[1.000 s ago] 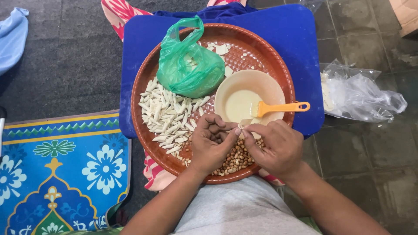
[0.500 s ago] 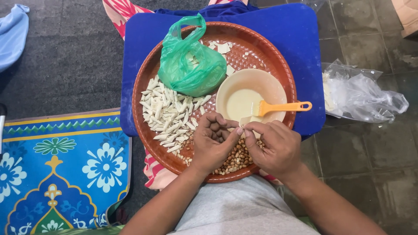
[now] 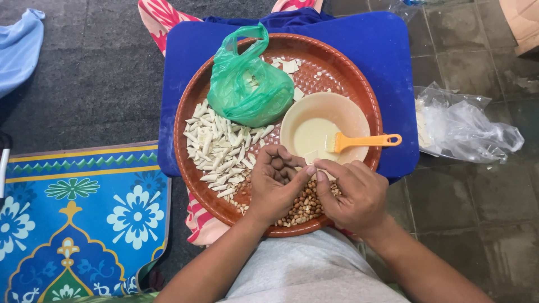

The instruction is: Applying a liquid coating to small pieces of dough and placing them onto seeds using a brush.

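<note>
A round brown tray (image 3: 359,90) rests on a blue board (image 3: 370,45) over my lap. My left hand (image 3: 275,188) and my right hand (image 3: 353,193) meet at the tray's near edge, fingertips pinched together on a small pale pastry piece (image 3: 310,159) above a heap of peanuts (image 3: 306,209). To the left lies a pile of small white folded pastry pieces (image 3: 216,148). A knotted green plastic bag (image 3: 250,87) sits at the back. A beige bowl (image 3: 337,109) of pale liquid holds an orange brush (image 3: 365,140).
A crumpled clear plastic bag (image 3: 466,126) lies on the tiled floor at right. A blue patterned mat (image 3: 73,219) is at lower left, a light blue cloth (image 3: 19,47) at upper left, and a red-patterned cloth (image 3: 163,19) under the board.
Both hands stay together over the peanuts; the fingers have shifted slightly around the small piece. The bowl, brush and bag have not moved.
</note>
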